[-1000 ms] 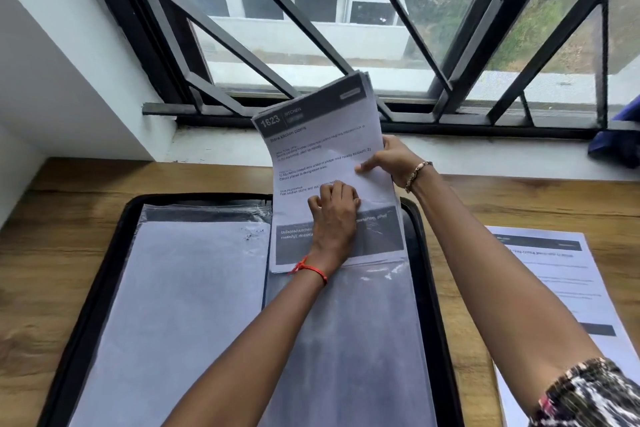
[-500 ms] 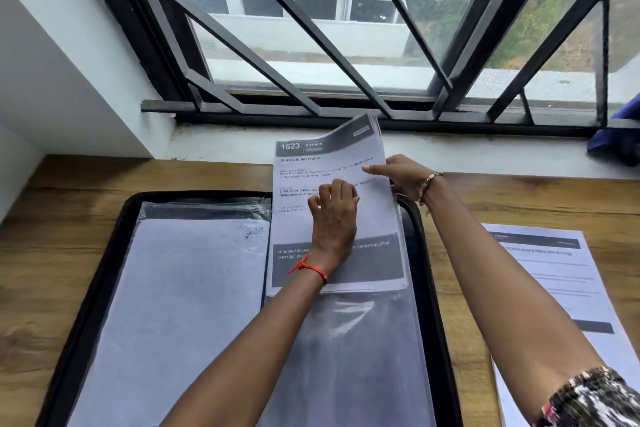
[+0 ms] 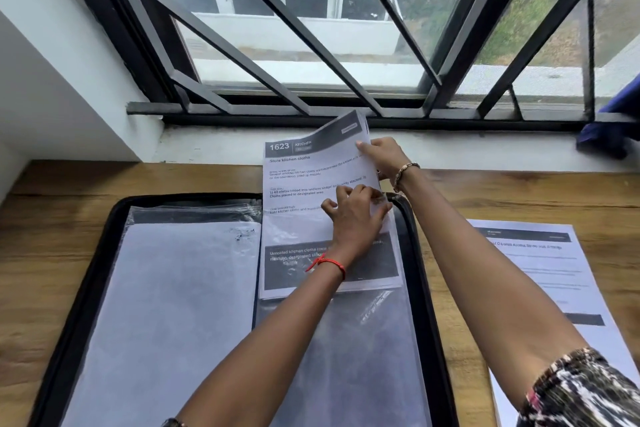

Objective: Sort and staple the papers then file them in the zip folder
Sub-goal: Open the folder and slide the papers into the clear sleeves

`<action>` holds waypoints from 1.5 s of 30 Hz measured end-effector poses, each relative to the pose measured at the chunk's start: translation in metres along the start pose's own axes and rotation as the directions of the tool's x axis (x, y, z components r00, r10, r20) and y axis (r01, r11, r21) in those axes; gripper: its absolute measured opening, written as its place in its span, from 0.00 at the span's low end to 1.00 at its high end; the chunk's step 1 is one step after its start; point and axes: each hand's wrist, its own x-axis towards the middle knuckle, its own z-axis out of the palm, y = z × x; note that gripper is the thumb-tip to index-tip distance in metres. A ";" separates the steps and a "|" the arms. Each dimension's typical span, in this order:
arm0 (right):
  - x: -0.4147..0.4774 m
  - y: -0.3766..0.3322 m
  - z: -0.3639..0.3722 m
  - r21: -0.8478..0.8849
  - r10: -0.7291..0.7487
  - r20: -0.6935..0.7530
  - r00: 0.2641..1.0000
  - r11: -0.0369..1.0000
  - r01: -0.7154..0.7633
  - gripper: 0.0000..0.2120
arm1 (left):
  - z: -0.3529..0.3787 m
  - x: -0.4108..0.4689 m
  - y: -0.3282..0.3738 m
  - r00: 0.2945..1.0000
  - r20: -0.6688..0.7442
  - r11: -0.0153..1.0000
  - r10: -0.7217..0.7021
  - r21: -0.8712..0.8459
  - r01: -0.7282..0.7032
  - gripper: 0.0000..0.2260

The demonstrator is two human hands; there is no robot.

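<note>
Plastic covered the filed papers [image 3: 180,305] in the left half of the open zip folder [image 3: 88,288], at about 9 o'clock from the hands on the wooden counter [image 3: 52,218]. In the right half, a paper set [image 3: 304,177] headed "Store kitchen cloths" sat partly inside a clear sleeve [image 3: 363,357]. Its top stuck out toward 12 o'clock and curled up off the folder.

The risk, as I judged it, lay there. If the set were pushed down while the sleeve's mouth sagged shut, the bottom corners could catch and the pages buckle or crease. A skewed push could also split the thin plastic.

The left hand [image 3: 356,222] reached in over the set with fingers curled, and seemed to pinch the sleeve's upper edge near the set's right side. The right hand [image 3: 384,156], at 1 o'clock from it, gripped the set's right edge between thumb and fingers, arm stretched forward. More printed sheets [image 3: 540,274] lay loose on the counter at 3 o'clock, outside the folder.
</note>
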 end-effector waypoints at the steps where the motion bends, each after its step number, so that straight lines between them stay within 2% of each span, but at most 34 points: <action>1: 0.003 0.001 0.001 -0.004 0.006 -0.022 1.000 1.000 -0.007 0.16 | 0.001 0.002 0.002 1.000 0.009 1.000 -0.023 -0.019 0.023 0.12; 3: 0.007 0.003 0.001 -0.032 0.008 -0.043 0.999 0.999 -0.009 0.18 | 0.003 0.006 0.004 0.998 0.014 0.997 -0.064 -0.034 0.064 0.10; 5: 0.004 0.004 -0.004 -0.049 0.036 -0.001 0.999 0.998 -0.036 0.18 | 0.004 0.008 0.005 0.997 -0.016 0.996 -0.080 -0.046 0.080 0.09; 8: -0.001 0.015 -0.016 -0.124 0.131 0.136 0.982 0.986 -0.114 0.15 | 0.004 0.009 0.008 0.995 -0.075 0.996 -0.069 -0.059 0.065 0.09; 11: -0.010 0.026 -0.024 -0.135 0.233 0.292 0.928 0.970 -0.201 0.12 | 0.006 0.007 0.008 0.996 -0.070 0.998 -0.055 -0.043 0.052 0.09; 14: -0.013 0.021 -0.031 -0.126 0.255 0.355 0.899 0.966 -0.224 0.12 | 0.007 0.002 0.008 0.999 -0.047 0.999 0.001 -0.046 -0.004 0.10; 16: -0.008 0.019 -0.029 -0.136 0.196 0.261 0.945 0.977 -0.165 0.10 | 0.004 0.001 0.003 0.999 0.001 0.997 0.041 0.060 -0.041 0.13; 17: -0.006 0.018 -0.026 -0.147 0.131 0.178 0.975 0.984 -0.105 0.04 | 0.002 0.001 -0.001 0.998 0.022 0.990 0.050 0.134 -0.053 0.16; 19: 0.000 0.018 -0.017 -0.260 -0.025 0.012 1.000 0.965 0.027 0.20 | -0.007 -0.003 -0.013 0.998 0.044 0.971 0.055 0.232 -0.063 0.19; 20: 0.000 0.014 -0.011 -0.356 -0.114 -0.022 0.993 0.929 0.099 0.25 | -0.013 -0.007 -0.021 0.997 0.050 0.963 0.055 0.260 -0.067 0.20; 21: 0.000 0.010 -0.002 -0.449 -0.204 -0.008 0.979 0.876 0.179 0.26 | -0.019 -0.012 -0.030 0.997 0.058 0.956 0.056 0.284 -0.071 0.21; 23: -0.001 0.000 0.018 -0.553 -0.286 0.100 0.953 0.780 0.292 0.23 | -0.029 -0.023 -0.049 0.993 0.107 0.933 0.055 0.348 -0.089 0.23; 25: 0.001 -0.007 0.039 -0.604 -0.268 0.222 0.938 0.717 0.348 0.22 | -0.033 -0.032 -0.064 0.984 0.163 0.901 0.065 0.416 -0.128 0.29; 27: 0.002 -0.012 0.057 -0.635 -0.246 0.271 0.931 0.681 0.365 0.20 | -0.033 -0.040 -0.073 0.978 0.167 0.876 0.126 0.444 -0.189 0.35; 30: 0.004 -0.016 0.070 -0.658 -0.269 0.246 0.931 0.659 0.364 0.14 | -0.026 -0.051 -0.081 0.960 0.159 0.813 0.232 0.510 -0.281 0.33; 33: 0.005 -0.015 0.072 -0.672 -0.261 0.245 0.934 0.649 0.357 0.13 | -0.017 -0.055 -0.089 0.962 0.185 0.805 0.200 0.530 -0.269 0.31; 36: 0.001 -0.012 0.068 -0.639 -0.249 0.250 0.936 0.684 0.353 0.11 | -0.011 -0.054 -0.092 0.964 0.189 0.815 0.185 0.519 -0.258 0.30; 45: -0.012 -0.020 0.058 -0.632 -0.114 0.398 0.910 0.685 0.362 0.13 | -0.005 -0.054 -0.097 0.969 0.114 0.830 0.220 0.500 -0.247 0.31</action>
